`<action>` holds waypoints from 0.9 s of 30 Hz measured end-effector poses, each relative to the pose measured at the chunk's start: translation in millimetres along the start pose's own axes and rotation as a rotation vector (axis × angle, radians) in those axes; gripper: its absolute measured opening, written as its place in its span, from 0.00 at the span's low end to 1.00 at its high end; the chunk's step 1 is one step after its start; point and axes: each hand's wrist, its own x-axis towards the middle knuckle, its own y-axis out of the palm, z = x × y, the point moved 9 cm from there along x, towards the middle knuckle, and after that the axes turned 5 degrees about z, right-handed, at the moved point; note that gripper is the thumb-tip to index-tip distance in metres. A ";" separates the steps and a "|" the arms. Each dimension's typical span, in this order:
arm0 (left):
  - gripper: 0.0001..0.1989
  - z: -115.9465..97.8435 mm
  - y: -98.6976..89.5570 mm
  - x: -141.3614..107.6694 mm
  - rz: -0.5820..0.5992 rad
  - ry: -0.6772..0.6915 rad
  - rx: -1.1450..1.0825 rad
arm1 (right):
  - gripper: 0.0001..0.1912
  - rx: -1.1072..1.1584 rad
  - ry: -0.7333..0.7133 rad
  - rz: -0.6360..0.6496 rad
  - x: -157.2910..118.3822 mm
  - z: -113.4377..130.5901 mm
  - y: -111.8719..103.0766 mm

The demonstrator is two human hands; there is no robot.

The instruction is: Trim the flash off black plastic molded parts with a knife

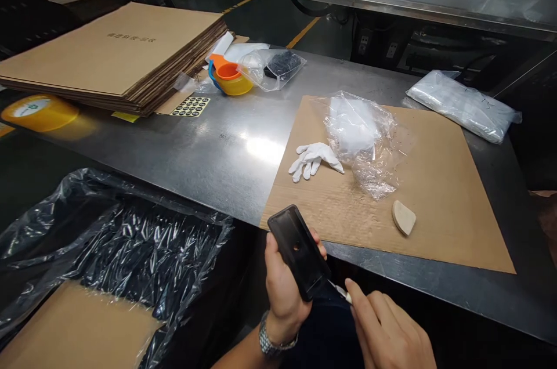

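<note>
My left hand (285, 290) is wrapped round a black rectangular plastic case (293, 230), hollow side up, with a small hole in its floor. The case is held tilted just off the table's front edge. Pinched in my right hand (389, 331) is a small knife (342, 292) with a pale handle and thin metal blade. Its tip is at the lower right end of the case; whether it touches is hard to tell. Beyond my hands, a white glove (315, 160) and a beige wedge-shaped block (404, 218) lie on the cardboard sheet (439, 183).
Crumpled clear plastic bags (361, 131) lie on the cardboard. On the metal table (209, 148) are stacked cardboard sheets (130, 44), a yellow tape roll (39, 112), orange and yellow cups (232, 79) and a wrapped packet (463, 105). A bin lined with black plastic (143, 241) stands at left.
</note>
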 end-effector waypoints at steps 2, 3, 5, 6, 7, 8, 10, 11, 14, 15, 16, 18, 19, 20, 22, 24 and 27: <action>0.27 0.3 1.2 -1.0 0.011 0.002 -0.005 | 0.14 -0.057 -0.015 -0.025 1.1 2.6 -3.0; 0.27 0.2 1.6 -1.5 0.016 0.007 -0.007 | 0.14 -0.073 -0.014 -0.029 1.9 3.0 -4.2; 0.26 0.1 2.0 -2.3 0.027 0.014 -0.005 | 0.13 -0.097 -0.008 -0.041 3.0 3.3 -7.1; 0.26 0.1 2.2 -2.6 0.031 0.015 -0.003 | 0.13 -0.109 -0.004 -0.045 3.2 3.3 -8.3; 0.26 0.1 2.5 -2.8 0.037 0.017 -0.001 | 0.13 -0.120 -0.003 -0.045 3.2 3.5 -9.1; 0.26 -0.1 2.9 -3.0 0.043 0.020 0.001 | 0.13 -0.129 -0.003 -0.043 3.1 3.6 -9.6; 0.26 -0.6 3.4 -3.5 0.049 0.026 0.005 | 0.13 -0.142 -0.009 -0.034 2.7 4.0 -10.1; 0.26 -0.6 3.7 -3.8 0.051 0.027 0.009 | 0.13 -0.145 -0.011 -0.032 2.5 3.9 -10.5; 0.26 -0.1 5.1 -4.9 0.064 0.025 0.019 | 0.13 -0.153 0.000 -0.027 2.5 2.3 -11.9; 0.26 0.0 5.9 -5.1 0.072 0.027 0.023 | 0.13 -0.156 0.005 -0.025 2.6 1.6 -12.2; 0.26 -0.1 6.9 -5.3 0.083 0.031 0.028 | 0.13 -0.160 0.006 -0.024 2.7 1.3 -12.5; 0.26 -0.3 8.6 -5.5 0.100 0.038 0.040 | 0.13 -0.173 0.005 -0.023 2.5 0.7 -12.9; 0.26 0.1 9.1 -5.4 0.103 0.037 0.045 | 0.13 -0.180 0.004 -0.026 2.3 0.4 -13.4; 0.26 0.8 9.3 -5.3 0.104 0.033 0.049 | 0.13 -0.189 0.002 -0.029 2.0 0.2 -13.8; 0.27 1.8 9.8 -5.3 0.106 0.029 0.060 | 0.14 -0.206 -0.009 -0.027 1.4 0.1 -14.0; 0.27 1.9 11.4 -5.4 0.119 0.035 0.079 | 0.15 -0.218 -0.027 -0.013 1.3 0.4 -13.0; 0.27 0.3 11.6 -5.0 0.121 0.052 0.118 | 0.16 -0.225 -0.044 0.004 1.7 -0.1 -11.1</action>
